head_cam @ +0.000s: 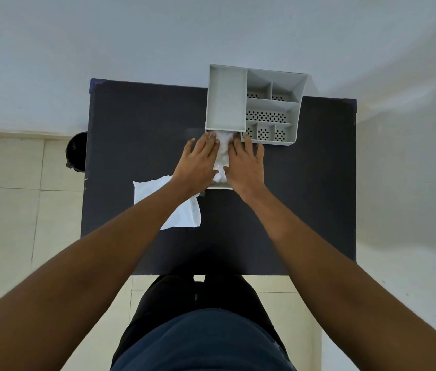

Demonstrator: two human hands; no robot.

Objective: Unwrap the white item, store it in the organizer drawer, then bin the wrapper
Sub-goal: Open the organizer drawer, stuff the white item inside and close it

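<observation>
A grey organizer [226, 97] with several compartments stands at the far side of the black table [144, 124]. Its drawer [221, 187] is pulled out toward me, mostly hidden under my hands. The crumpled white item [223, 147] lies in the drawer. My left hand [198, 163] and my right hand [245, 164] lie flat on either side of the item, fingers spread, pressing on it. The flat white wrapper [179, 212] lies on the table to the left, partly under my left forearm.
A black bin [76, 152] stands on the tiled floor just off the table's left edge. A pale wall runs behind the table. My legs are at the table's near edge.
</observation>
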